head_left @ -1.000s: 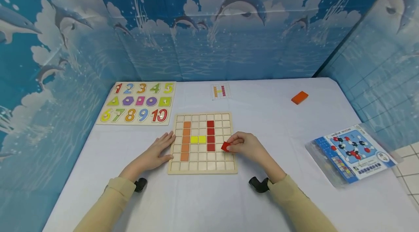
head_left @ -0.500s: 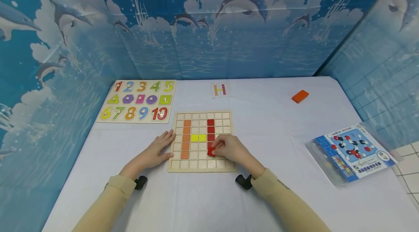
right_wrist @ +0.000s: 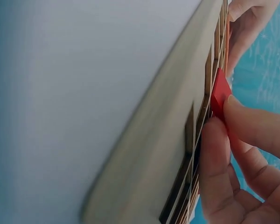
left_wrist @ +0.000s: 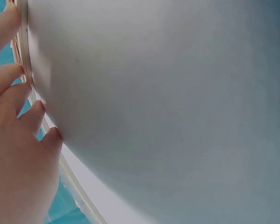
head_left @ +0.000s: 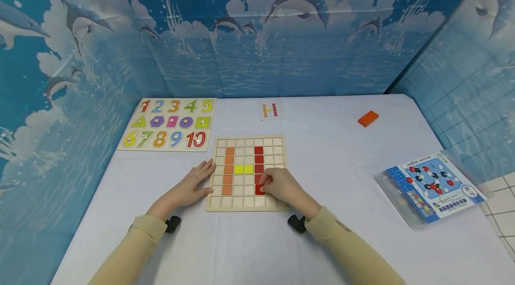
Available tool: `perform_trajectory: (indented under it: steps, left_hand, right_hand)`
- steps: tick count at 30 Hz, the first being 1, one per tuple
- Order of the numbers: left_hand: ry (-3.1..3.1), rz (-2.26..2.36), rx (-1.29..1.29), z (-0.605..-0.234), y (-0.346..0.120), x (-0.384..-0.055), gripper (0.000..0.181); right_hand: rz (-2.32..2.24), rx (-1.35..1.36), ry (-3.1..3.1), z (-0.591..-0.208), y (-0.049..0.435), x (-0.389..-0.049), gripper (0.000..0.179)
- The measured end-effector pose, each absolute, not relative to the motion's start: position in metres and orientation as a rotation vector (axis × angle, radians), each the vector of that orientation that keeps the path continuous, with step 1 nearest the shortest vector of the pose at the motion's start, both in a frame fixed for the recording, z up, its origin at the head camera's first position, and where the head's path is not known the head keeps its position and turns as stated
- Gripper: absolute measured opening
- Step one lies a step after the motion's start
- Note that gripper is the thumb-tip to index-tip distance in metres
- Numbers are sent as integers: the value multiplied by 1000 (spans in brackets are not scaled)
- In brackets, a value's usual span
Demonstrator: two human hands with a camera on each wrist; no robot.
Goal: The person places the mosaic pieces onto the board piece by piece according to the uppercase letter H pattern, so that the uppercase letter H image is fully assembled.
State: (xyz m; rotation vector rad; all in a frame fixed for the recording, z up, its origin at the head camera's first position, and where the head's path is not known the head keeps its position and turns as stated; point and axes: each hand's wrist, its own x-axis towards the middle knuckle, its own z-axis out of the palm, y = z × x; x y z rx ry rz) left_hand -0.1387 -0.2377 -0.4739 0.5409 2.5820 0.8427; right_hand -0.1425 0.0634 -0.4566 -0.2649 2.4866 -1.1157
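Note:
The wooden grid board [head_left: 243, 190] lies flat before me. A column of orange tiles [head_left: 228, 169] stands on its left, two yellow tiles [head_left: 243, 169] in the middle, and dark red tiles [head_left: 259, 160] on the right. My right hand [head_left: 284, 186] holds a red square tile [right_wrist: 219, 94] between thumb and finger at the lower end of the red column. In the right wrist view that tile tilts slightly out of its cell, the thumb on it. With fingers outstretched, my left hand [head_left: 188, 189] rests against the board's left edge; the left wrist view shows its fingertips [left_wrist: 50, 135] there.
A number-and-shape puzzle board [head_left: 166, 125] lies at the back left. Behind the grid is a small pattern card [head_left: 272, 111]. An orange block [head_left: 368, 119] lies at the back right, and a plastic-bagged molecule kit [head_left: 434, 189] at the right.
My right hand has carried the red tile leftward from the board's right edge to the foot of the red column, where it now sits lower and flatter. The left hand has stayed put.

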Motion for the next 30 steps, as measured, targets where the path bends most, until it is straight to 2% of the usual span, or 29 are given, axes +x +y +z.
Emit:
perform_trajectory:
  steps: [16, 30]
  left_hand:
    - [2584, 835, 535, -474, -236, -139, 73]
    - [2593, 844, 548, -475, -238, -138, 73]
  right_hand:
    - [-1083, -306, 2569, -455, 60, -138, 15]
    - [-1090, -291, 2540, -454, 63, -138, 12]
